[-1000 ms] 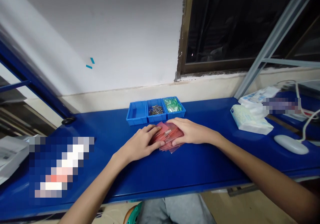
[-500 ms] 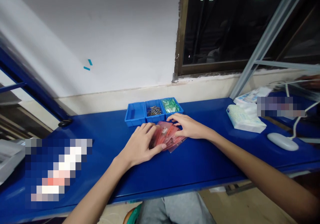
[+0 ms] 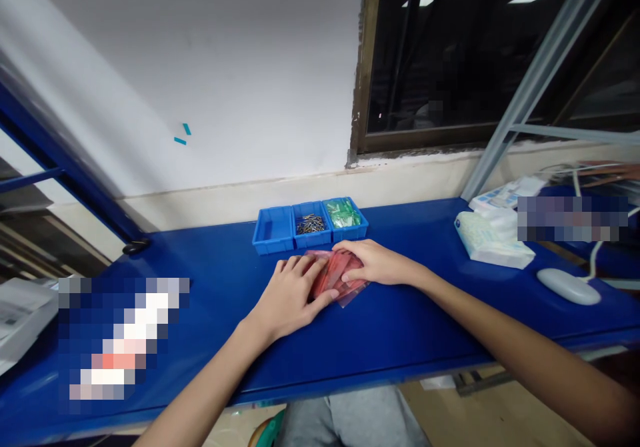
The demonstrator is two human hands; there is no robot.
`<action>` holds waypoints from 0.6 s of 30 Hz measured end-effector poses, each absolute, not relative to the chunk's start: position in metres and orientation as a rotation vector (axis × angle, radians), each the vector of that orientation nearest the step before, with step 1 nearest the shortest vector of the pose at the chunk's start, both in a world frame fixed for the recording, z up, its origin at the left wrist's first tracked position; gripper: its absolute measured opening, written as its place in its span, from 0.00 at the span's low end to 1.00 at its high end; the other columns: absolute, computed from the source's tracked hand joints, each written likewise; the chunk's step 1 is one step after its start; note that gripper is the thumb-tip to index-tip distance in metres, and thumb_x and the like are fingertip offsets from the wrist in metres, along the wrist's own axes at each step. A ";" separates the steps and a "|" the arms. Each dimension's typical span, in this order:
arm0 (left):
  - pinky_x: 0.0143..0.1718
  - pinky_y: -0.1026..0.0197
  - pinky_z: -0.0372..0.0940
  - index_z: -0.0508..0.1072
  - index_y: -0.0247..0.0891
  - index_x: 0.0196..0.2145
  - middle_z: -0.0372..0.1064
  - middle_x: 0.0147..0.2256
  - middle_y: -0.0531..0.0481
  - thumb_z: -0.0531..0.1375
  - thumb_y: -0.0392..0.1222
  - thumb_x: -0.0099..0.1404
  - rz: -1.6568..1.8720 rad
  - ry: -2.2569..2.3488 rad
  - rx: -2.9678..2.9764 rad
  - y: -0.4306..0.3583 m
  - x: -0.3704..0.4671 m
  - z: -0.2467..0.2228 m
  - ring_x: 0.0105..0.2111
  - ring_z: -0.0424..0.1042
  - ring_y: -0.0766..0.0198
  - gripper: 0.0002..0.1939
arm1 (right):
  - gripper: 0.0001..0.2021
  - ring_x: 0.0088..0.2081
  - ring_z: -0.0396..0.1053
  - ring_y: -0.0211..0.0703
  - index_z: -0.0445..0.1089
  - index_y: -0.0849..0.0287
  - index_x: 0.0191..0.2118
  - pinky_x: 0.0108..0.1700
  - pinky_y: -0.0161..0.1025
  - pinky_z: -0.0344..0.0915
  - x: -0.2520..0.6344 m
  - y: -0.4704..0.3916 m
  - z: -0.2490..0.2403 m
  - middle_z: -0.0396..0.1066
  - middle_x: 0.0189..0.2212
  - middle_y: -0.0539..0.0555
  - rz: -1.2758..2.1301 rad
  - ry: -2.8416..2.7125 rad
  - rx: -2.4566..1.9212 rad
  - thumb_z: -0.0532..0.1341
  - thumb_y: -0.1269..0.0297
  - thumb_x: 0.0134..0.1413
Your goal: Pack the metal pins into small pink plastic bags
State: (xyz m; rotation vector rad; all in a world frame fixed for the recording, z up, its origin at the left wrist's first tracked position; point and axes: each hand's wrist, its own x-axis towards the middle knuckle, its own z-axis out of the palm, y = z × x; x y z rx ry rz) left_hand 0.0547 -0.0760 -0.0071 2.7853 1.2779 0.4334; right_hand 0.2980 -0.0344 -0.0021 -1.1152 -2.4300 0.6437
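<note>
Between my hands, on the blue table, lies a loose stack of see-through red plastic bags. My left hand cups its left side, the fingers over the top and the thumb along the near edge. At the right side, my right hand has its thumb and curled fingers closed around the bags. Part of the stack is hidden under the fingers. Just behind stand three joined blue bins: an empty left bin, a middle one with small metal pieces, and a right one with green packets.
At the right are a soft tissue pack and a white computer mouse-shaped object with a cable. White papers or packaging lie at the left edge. A metal frame post rises at the right, before a dark window.
My right hand has come down and closed on the bags, its fingers lower than before. My left hand stays at the stack's left side. The view has shifted slightly.
</note>
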 end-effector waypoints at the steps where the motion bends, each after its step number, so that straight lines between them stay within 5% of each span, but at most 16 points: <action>1: 0.55 0.41 0.58 0.61 0.43 0.65 0.62 0.59 0.42 0.48 0.65 0.70 0.434 1.306 2.790 -0.077 0.055 -0.007 0.54 0.63 0.45 0.34 | 0.28 0.56 0.67 0.53 0.64 0.59 0.59 0.56 0.46 0.63 0.298 -0.036 -0.003 0.69 0.56 0.60 0.619 -2.447 -1.152 0.66 0.63 0.53; 10: 0.49 0.44 0.62 0.60 0.45 0.65 0.65 0.48 0.40 0.47 0.66 0.70 0.352 1.525 2.775 -0.075 0.049 -0.010 0.46 0.65 0.46 0.34 | 0.18 0.46 0.72 0.53 0.70 0.56 0.49 0.45 0.41 0.65 0.295 -0.047 0.009 0.75 0.44 0.58 0.382 -2.546 -1.298 0.66 0.56 0.54; 18: 0.48 0.42 0.64 0.58 0.52 0.66 0.62 0.52 0.40 0.49 0.65 0.70 0.423 1.508 2.810 -0.073 0.044 -0.011 0.47 0.66 0.46 0.31 | 0.18 0.50 0.68 0.52 0.66 0.56 0.54 0.49 0.42 0.63 0.306 -0.041 0.011 0.69 0.51 0.59 0.335 -2.545 -1.295 0.62 0.63 0.58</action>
